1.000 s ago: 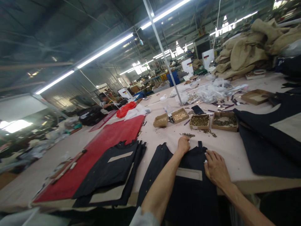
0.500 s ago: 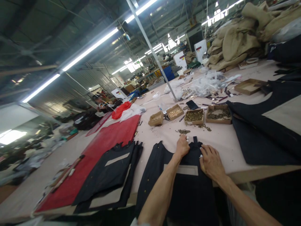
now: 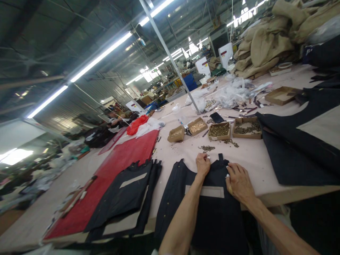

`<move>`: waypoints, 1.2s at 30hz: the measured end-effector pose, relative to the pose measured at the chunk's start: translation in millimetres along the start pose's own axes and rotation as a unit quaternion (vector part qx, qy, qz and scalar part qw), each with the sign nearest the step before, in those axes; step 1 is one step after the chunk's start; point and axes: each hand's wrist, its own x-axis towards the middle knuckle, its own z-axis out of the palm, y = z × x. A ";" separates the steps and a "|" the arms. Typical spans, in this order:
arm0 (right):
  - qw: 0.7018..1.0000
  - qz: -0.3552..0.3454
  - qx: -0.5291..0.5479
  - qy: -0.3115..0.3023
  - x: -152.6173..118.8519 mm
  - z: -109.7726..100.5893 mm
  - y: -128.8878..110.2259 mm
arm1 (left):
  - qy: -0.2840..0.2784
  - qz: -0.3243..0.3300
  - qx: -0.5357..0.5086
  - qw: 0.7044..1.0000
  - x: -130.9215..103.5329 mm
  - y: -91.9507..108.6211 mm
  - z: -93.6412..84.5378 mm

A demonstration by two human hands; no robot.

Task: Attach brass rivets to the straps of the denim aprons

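A dark garment piece [image 3: 212,212] with a beige rectangular patch [image 3: 211,191] lies at the table's front edge and hangs over it. My left hand [image 3: 203,163] is closed beside the garment's top edge, fingertips pinched; what is between them is too small to make out. Near the top right corner of the garment, my right hand [image 3: 240,180] presses on the cloth, its fingers bent and gripping the edge. White coverings show on some fingertips. A small pile of metal pieces [image 3: 207,148] lies just beyond my left hand.
Cardboard boxes of small metal parts [image 3: 219,131] stand behind the hands. Folded dark garments [image 3: 124,191] lie left, partly on a red sheet [image 3: 106,173]. More dark cloth [image 3: 294,152] is at right. A pole [image 3: 170,53] rises behind the boxes. A person sits far left.
My left hand has moved slightly left, away from the garment's top tab. My right hand stays at the garment's corner.
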 end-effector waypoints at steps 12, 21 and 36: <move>1.000 0.005 0.014 0.017 1.9 -1.5 -1.7 | -0.087 0.069 0.068 0.991 1.6 24.0 -5.5; 1.000 0.003 0.012 0.002 2.6 -4.3 -0.7 | -0.136 0.097 0.009 0.986 -37.3 29.2 8.1; 1.000 0.002 0.017 0.011 -0.2 -2.5 1.4 | -0.235 -0.127 -0.083 0.960 10.6 33.9 11.2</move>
